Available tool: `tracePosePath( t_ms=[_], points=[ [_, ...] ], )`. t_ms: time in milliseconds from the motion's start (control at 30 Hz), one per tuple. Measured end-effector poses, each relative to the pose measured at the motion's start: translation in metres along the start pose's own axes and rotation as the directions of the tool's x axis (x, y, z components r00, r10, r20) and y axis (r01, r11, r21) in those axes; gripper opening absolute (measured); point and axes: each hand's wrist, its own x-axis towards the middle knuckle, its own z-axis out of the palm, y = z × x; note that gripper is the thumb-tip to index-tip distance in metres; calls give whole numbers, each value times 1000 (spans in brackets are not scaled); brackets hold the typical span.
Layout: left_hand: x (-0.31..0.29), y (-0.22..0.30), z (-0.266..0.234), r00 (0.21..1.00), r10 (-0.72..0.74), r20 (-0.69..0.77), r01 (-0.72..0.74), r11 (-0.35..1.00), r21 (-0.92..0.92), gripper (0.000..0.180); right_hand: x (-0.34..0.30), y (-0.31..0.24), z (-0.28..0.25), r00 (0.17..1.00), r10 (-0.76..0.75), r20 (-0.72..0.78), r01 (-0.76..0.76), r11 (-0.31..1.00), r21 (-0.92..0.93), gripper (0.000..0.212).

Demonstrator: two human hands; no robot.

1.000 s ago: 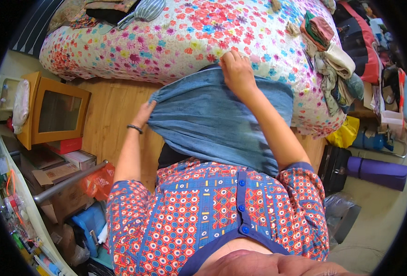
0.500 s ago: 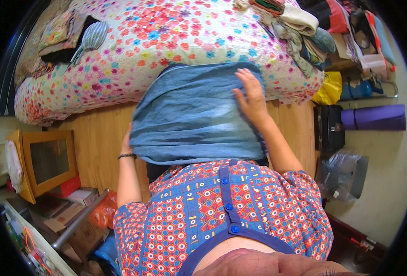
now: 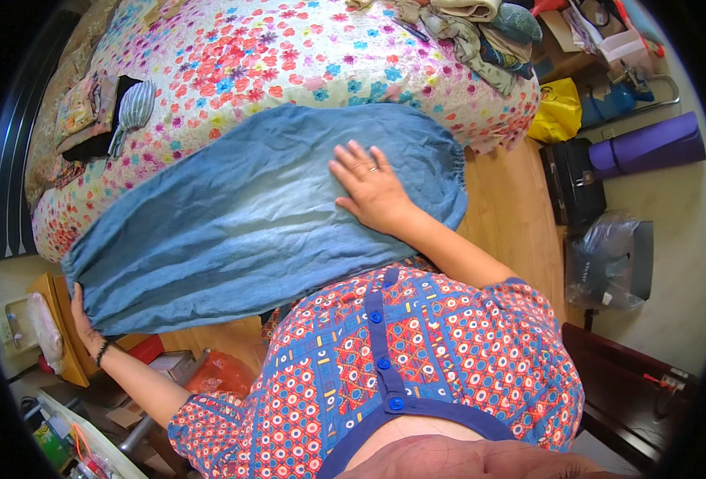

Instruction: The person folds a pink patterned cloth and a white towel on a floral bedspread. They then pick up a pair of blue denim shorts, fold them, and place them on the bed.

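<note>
A long blue denim garment [image 3: 209, 231] is stretched out across my lap, its far edge lying against the bed. Its right end is gathered, as if with elastic; I cannot tell what kind of garment it is. Far to the left, my left hand [image 3: 86, 323], with a dark beaded bracelet at the wrist, grips the garment's left end; most of its fingers are hidden by the cloth. My right hand [image 3: 371, 188] wears a ring and lies flat on the right half of the denim, fingers spread.
Beyond the garment is a bed with a floral sheet [image 3: 241, 64]. Folded clothes [image 3: 89, 116] lie on its left, more clothes [image 3: 480, 40] on its right. A yellow bag [image 3: 556, 112], black case [image 3: 574, 184] and purple mat [image 3: 648, 148] stand to the right. A wooden cabinet [image 3: 69, 359] is at left.
The garment has been pulled out much longer toward the left by my left hand. My right hand has moved left and down onto the cloth. The view has turned somewhat.
</note>
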Motion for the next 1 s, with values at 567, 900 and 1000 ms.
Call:
tracePosePath(
  t_ms=[567,900,1000],
  points=[
    [-132,-28,396,267,294,918,-710,704,-19,62,-31,55,-56,931,299,208,40,-652,757,75],
    [-45,-185,318,902,245,354,-364,874,323,45,-96,150,-29,760,561,328,-86,-414,906,58],
    [-32,-176,315,883,-111,457,120,993,9,45,-71,133,-41,763,585,274,-152,-250,956,51]
  ],
)
